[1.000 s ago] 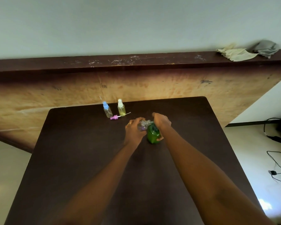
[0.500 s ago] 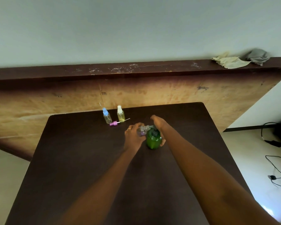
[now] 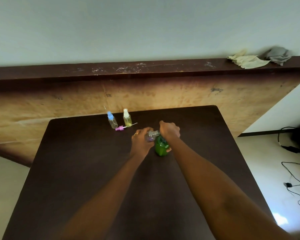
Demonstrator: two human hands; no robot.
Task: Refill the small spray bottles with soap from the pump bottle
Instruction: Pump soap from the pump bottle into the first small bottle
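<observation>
Dark table [image 3: 76, 170], soap going into an uncapped small bottle.
Left hand [image 3: 140, 141] grips the clear bottle [image 3: 150, 135], tilted against the nozzle; right hand [image 3: 169, 131] presses the green pump bottle [image 3: 160, 147] mid-table; purple spray cap [image 3: 120, 128] lies by two capped bottles [image 3: 119, 119] near the far edge.

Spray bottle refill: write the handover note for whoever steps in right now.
Left hand: holds an uncapped clear small bottle, tipped toward the pump spout.
Right hand: on top of the green pump bottle, which stands on the table.
Purple spray cap lies on the table behind, next to the two capped bottles: blue-capped looks clear, white-capped holds yellowish liquid.
Done: cap off, bottle at the spout.
Left: finish pumping, refit the purple cap, then check the blue-capped one. Fill level in the held bottle cannot be read.
</observation>
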